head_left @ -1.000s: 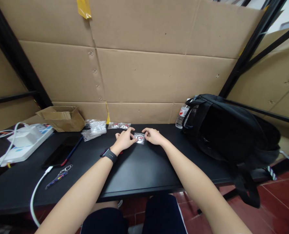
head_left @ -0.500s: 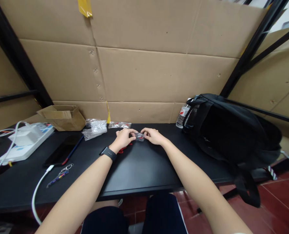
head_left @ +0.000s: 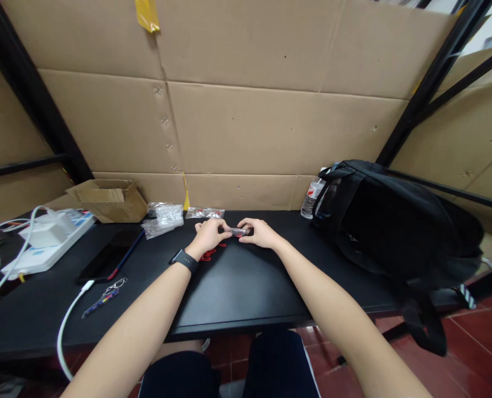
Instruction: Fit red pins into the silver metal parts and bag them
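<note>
Between my two hands is a small clear plastic bag (head_left: pixel 238 232) with something dark and reddish inside, too small to make out. My left hand (head_left: pixel 211 234), with a dark watch (head_left: pixel 184 260) on the wrist, pinches the bag's left end. My right hand (head_left: pixel 260 232) has its thumb and fingers closed on the right end. Below my left hand several red cord loops or clips (head_left: pixel 208 255) lie on the black desk (head_left: pixel 246 287), partly hidden by the hand. Behind it rests a flat clear packet (head_left: pixel 205 213) with red bits inside.
Crumpled clear bags (head_left: pixel 163 219) and an open cardboard box (head_left: pixel 109 202) stand back left. Nearer are a phone (head_left: pixel 107 257), a pen, a keyring (head_left: pixel 105 298) and a white power strip (head_left: pixel 53 243) with cables. A black backpack (head_left: pixel 399 221) and water bottle (head_left: pixel 309 198) occupy the right.
My right fingers have shifted their grip on the small bag, which now appears flatter and tilted edge-on. My left hand has barely moved, and the view has shifted slightly.
</note>
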The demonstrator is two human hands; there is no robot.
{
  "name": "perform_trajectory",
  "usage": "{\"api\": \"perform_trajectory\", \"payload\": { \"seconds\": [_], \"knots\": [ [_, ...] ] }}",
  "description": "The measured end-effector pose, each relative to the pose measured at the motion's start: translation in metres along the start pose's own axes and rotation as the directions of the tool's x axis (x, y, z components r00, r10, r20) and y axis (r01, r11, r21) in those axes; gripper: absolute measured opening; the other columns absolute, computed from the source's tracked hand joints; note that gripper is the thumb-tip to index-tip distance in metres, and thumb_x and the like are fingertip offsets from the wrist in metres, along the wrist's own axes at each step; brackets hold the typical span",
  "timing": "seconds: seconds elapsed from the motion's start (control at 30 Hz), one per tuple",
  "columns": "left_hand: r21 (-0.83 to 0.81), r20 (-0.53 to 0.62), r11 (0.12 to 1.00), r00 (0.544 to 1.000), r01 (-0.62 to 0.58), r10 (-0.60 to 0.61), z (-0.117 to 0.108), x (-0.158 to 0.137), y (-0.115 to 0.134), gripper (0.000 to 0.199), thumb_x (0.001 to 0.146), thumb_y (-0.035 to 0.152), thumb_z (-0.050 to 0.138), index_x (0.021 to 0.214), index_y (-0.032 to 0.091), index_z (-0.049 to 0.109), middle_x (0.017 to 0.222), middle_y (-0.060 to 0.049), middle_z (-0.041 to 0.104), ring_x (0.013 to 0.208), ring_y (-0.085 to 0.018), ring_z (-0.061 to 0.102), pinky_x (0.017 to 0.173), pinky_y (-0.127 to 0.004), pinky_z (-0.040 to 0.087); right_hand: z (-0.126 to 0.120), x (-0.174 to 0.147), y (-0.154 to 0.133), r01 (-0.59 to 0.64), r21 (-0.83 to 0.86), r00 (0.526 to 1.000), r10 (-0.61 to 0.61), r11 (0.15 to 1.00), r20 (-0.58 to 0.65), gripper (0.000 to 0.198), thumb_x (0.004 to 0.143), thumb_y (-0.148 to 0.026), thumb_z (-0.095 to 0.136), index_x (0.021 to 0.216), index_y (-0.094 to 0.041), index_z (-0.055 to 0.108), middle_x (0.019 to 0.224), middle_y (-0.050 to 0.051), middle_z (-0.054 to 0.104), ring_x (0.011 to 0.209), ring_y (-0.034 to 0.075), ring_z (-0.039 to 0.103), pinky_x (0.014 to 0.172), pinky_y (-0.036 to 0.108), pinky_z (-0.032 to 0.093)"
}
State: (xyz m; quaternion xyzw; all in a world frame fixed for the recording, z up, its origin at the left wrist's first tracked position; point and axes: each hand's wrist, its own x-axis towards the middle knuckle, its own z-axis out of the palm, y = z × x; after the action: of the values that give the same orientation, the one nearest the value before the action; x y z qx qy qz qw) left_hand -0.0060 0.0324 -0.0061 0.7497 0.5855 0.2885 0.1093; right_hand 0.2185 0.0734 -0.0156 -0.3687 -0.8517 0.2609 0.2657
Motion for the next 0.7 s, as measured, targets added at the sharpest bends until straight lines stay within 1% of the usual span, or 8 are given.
{"api": "perform_trajectory", "payload": {
  "seconds": [0.1,0.2,0.33,0.43,0.5,0.57,0.63,0.7],
  "knots": [
    [-0.036,0.026,0.999,0.999,0.035,-0.034,-0.003,0.001,0.000,0.014,0.082,0.040,0.073,0.082,0.026,0.072,0.093,0.001,0.080,0.097,-0.027,0.070,0.094,-0.042,0.036,-0.001,0.001,0.001,-0.005,0.066,1.000,0.006,0.998,-0.012,0.037,0.076,-0.025,0.079,0.111,-0.024,0.066,0.094,0.000,0.078,0.089,0.018,0.072,0.088,0.031,0.048],
    [-0.115,0.051,0.990,0.996,0.083,-0.078,-0.005,0.003,-0.002,0.018,0.081,0.044,0.074,0.083,0.025,0.072,0.091,0.000,0.080,0.094,-0.026,0.072,0.095,-0.042,0.040,-0.003,0.004,0.002,-0.014,0.182,1.000,0.018,0.983,-0.025,0.036,0.077,-0.025,0.076,0.111,-0.020,0.066,0.086,0.001,0.077,0.083,0.019,0.072,0.084,0.030,0.051],
    [-0.255,0.084,0.960,0.992,0.114,-0.095,-0.003,0.007,-0.009,0.026,0.078,0.048,0.075,0.083,0.023,0.070,0.089,-0.001,0.080,0.090,-0.024,0.074,0.088,-0.035,0.047,-0.007,0.006,0.004,-0.029,0.349,0.999,0.034,0.937,-0.009,0.036,0.079,-0.026,0.073,0.113,-0.017,0.064,0.083,0.003,0.076,0.079,0.019,0.072,0.079,0.029,0.052],
    [-0.286,0.092,0.951,0.991,0.116,-0.093,-0.001,0.008,-0.012,0.028,0.078,0.049,0.074,0.086,0.023,0.070,0.088,-0.003,0.080,0.089,-0.023,0.074,0.083,-0.033,0.049,-0.007,0.007,0.006,-0.048,0.390,0.999,0.053,0.919,-0.003,0.036,0.079,-0.023,0.071,0.114,-0.017,0.063,0.083,0.003,0.076,0.079,0.019,0.072,0.079,0.028,0.052],
    [-0.256,0.093,0.958,0.990,0.125,-0.105,-0.001,0.007,-0.012,0.026,0.078,0.047,0.074,0.088,0.023,0.071,0.088,-0.002,0.080,0.090,-0.024,0.074,0.083,-0.034,0.049,-0.007,0.006,0.007,-0.074,0.378,0.997,0.076,0.923,0.008,0.039,0.079,-0.019,0.070,0.117,-0.017,0.062,0.082,0.003,0.076,0.077,0.018,0.071,0.078,0.028,0.051],
    [-0.197,0.096,0.970,0.988,0.139,-0.122,-0.001,0.006,-0.009,0.023,0.079,0.044,0.073,0.090,0.025,0.072,0.087,-0.001,0.080,0.090,-0.024,0.074,0.085,-0.035,0.046,-0.006,0.006,0.007,-0.102,0.317,0.995,0.103,0.943,0.011,0.043,0.079,-0.016,0.068,0.121,-0.019,0.060,0.082,0.002,0.077,0.076,0.017,0.071,0.078,0.028,0.050],
    [-0.132,0.095,0.980,0.986,0.152,-0.140,-0.001,0.004,-0.005,0.018,0.080,0.042,0.073,0.090,0.026,0.072,0.087,0.001,0.081,0.091,-0.024,0.074,0.087,-0.037,0.043,-0.004,0.005,0.005,-0.129,0.199,0.991,0.135,0.972,-0.015,0.045,0.080,-0.014,0.067,0.123,-0.022,0.059,0.083,0.001,0.078,0.078,0.017,0.071,0.080,0.029,0.048],
    [-0.079,0.086,0.984,0.984,0.160,-0.153,0.000,0.002,-0.002,0.014,0.081,0.039,0.073,0.088,0.027,0.073,0.087,0.002,0.080,0.092,-0.025,0.074,0.089,-0.038,0.039,-0.002,0.004,0.002,-0.160,0.050,0.985,0.163,0.986,-0.059,0.044,0.080,-0.015,0.069,0.121,-0.025,0.059,0.083,-0.001,0.078,0.083,0.019,0.071,0.084,0.032,0.044]
  ]
}}
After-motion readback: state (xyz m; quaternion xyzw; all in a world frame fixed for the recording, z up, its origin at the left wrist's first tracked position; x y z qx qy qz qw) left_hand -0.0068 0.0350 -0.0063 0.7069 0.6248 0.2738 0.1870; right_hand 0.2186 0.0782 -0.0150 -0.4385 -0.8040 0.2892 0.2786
